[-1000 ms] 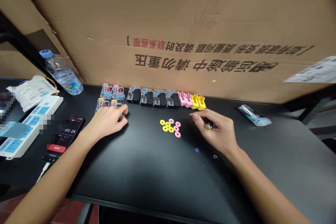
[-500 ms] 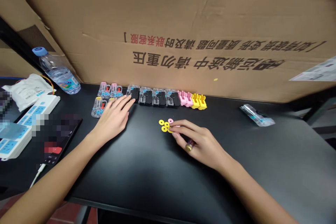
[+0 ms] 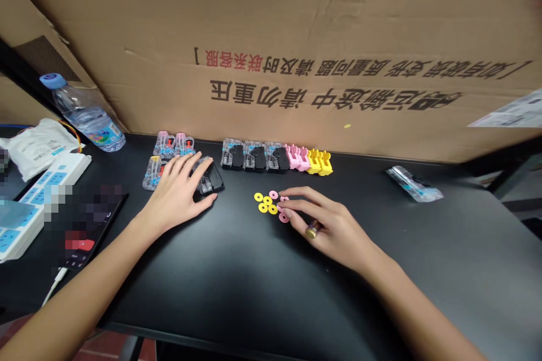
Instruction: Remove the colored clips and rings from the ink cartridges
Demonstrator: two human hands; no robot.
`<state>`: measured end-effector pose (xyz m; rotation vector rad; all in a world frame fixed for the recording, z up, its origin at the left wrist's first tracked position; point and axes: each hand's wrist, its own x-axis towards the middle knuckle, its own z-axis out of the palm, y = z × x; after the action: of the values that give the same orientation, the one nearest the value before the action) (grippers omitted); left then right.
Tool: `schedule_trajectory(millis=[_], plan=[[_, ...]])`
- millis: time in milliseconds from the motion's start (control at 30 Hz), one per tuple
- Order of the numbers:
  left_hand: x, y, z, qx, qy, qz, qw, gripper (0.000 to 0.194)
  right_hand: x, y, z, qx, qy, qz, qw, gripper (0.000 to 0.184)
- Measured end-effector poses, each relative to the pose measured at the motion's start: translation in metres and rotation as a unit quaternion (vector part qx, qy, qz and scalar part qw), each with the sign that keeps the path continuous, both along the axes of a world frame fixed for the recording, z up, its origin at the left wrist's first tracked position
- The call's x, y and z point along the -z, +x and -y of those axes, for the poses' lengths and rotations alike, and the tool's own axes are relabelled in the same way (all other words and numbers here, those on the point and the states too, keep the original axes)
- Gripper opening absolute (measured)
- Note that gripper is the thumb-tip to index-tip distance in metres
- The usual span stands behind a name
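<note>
My left hand [image 3: 182,192] is spread over a clear-and-black plastic module [image 3: 212,176], index finger along its top edge and thumb at its near edge. Under and behind the fingers are clear modules with pink tops [image 3: 165,144] and one with a yellow top [image 3: 151,174], partly hidden. My right hand [image 3: 328,225] has its fingertips at several pink discs [image 3: 273,195], which lie beside several yellow discs [image 3: 263,207]. Tucked in its curled fingers is a small cylinder with a gold end [image 3: 313,229]; its kind is unclear.
Three clear-and-black modules [image 3: 254,156], pink clips [image 3: 297,158] and yellow clips [image 3: 319,162] line the cardboard box [image 3: 271,11]. A clear packet [image 3: 414,184] lies right. At left are a water bottle [image 3: 91,118], white pouch [image 3: 46,145], power strip [image 3: 51,194] and phone [image 3: 95,225].
My left hand has drawn one clear-and-black module out of the row, toward me and tilted. My right hand has shifted slightly right, showing more pink discs.
</note>
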<state>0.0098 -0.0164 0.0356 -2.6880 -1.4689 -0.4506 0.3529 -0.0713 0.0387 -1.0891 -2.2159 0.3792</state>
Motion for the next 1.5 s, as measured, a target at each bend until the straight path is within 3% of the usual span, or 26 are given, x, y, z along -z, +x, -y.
schedule_trajectory(millis=[133, 300, 467, 667, 800, 967, 1033, 1200, 1300, 1500], plan=[[0.002, 0.001, 0.0, -0.001, -0.02, -0.002, 1.0, 0.075, 0.0, -0.001, 0.0, 0.001, -0.002, 0.007, 1.0, 0.019], [-0.009, 0.01, 0.005, 0.049, -0.03, 0.063, 0.996, 0.081, 0.0, -0.008, 0.002, -0.005, 0.013, 0.017, 1.0, 0.024], [-0.013, 0.027, 0.021, 0.098, -0.082, 0.161, 0.979, 0.087, -0.002, -0.023, 0.012, -0.007, 0.107, 0.118, 0.987, 0.041], [-0.012, 0.049, 0.043, 0.145, -0.182, 0.249, 0.94, 0.091, -0.009, -0.035, 0.024, -0.055, 0.21, 0.153, 0.964, 0.032], [-0.016, 0.043, 0.041, 0.145, -0.25, 0.293, 0.911, 0.092, -0.01, -0.027, 0.022, -0.045, 0.192, 0.099, 0.975, 0.028], [-0.025, 0.027, 0.027, 0.216, -0.362, 0.379, 0.824, 0.079, -0.007, -0.02, 0.015, -0.004, 0.152, 0.031, 0.988, 0.028], [-0.026, 0.024, 0.024, 0.244, -0.377, 0.381, 0.808, 0.068, -0.006, -0.022, 0.014, -0.005, 0.133, 0.016, 0.991, 0.027], [-0.015, 0.029, 0.023, 0.266, -0.296, 0.312, 0.863, 0.06, -0.001, -0.03, 0.016, -0.041, 0.088, -0.024, 0.995, 0.023], [-0.006, 0.034, 0.025, 0.259, -0.251, 0.344, 0.867, 0.042, 0.003, -0.032, 0.018, -0.06, 0.063, -0.029, 0.996, 0.024], [0.001, 0.035, 0.025, 0.255, -0.231, 0.341, 0.875, 0.036, 0.0, -0.028, 0.018, -0.063, 0.032, -0.002, 0.998, 0.026]])
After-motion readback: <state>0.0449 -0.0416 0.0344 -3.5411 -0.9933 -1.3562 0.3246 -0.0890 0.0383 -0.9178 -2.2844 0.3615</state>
